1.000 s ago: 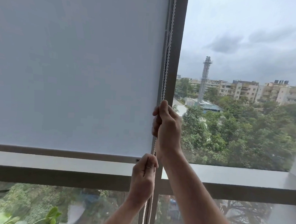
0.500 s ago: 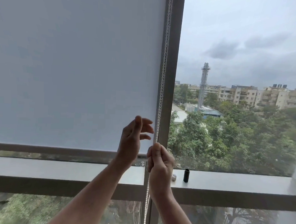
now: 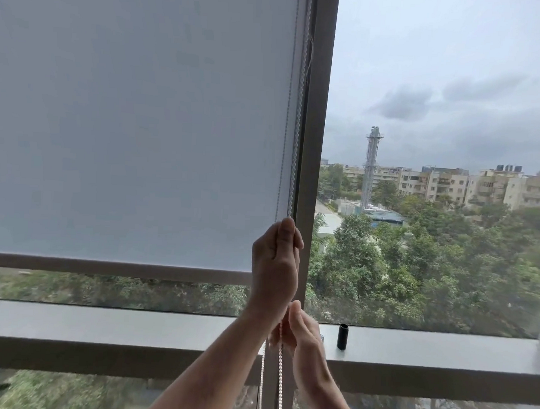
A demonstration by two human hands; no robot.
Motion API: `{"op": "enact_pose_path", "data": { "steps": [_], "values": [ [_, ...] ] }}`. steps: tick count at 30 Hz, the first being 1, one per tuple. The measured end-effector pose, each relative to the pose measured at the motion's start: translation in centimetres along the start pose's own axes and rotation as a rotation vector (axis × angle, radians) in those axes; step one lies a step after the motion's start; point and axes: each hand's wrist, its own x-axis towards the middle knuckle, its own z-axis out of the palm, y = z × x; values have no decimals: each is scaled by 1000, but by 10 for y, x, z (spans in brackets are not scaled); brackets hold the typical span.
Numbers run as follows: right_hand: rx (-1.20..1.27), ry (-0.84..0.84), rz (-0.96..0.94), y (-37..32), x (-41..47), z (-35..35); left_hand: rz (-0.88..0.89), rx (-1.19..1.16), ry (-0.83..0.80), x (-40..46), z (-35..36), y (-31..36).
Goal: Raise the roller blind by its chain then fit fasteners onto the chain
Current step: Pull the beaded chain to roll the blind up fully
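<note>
The grey roller blind [image 3: 135, 119] covers the left window pane, and its bottom bar [image 3: 115, 268] hangs a little above the sill. The white bead chain [image 3: 298, 112] runs down the blind's right edge beside the window frame. My left hand [image 3: 275, 261] grips the chain high up, level with the blind's lower part. My right hand [image 3: 302, 334] is lower, at sill height and blurred. Its thumb points up and its fingers lie loosely behind the chain, which shows in front of them. Two strands of chain hang below both hands.
A small black cylinder [image 3: 342, 337] stands on the grey sill [image 3: 99, 323], just right of my right hand. The vertical window frame [image 3: 312, 144] is right behind the chain. Trees and buildings show through the right pane.
My left hand has closed on the chain above my right hand. My right hand has dropped lower and loosened its grip. The blind's bottom bar sits slightly higher above the sill.
</note>
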Motion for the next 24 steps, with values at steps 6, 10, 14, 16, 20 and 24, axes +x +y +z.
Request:
{"op": "enact_pose_path", "data": {
  "steps": [6, 10, 14, 16, 20, 24],
  "values": [
    [-105, 103, -87, -67, 48, -4, -42, 110, 33, -29, -16, -41],
    [6, 32, -173, -117, 77, 23, -92, 141, 9, -48, -28, -59],
    [34, 148, -150, -129, 95, 53, -114, 162, 15, -56, -31, -71],
    [6, 254, -228, -122, 93, 58, -101, 184, -11, -56, -34, -76],
    [-12, 283, -355, -105, 80, 51, -165, 119, -166, -56, -49, -82],
    [-10, 282, -357, -77, 58, 40, -230, 182, -366, -49, -71, -87]
  ]
}}
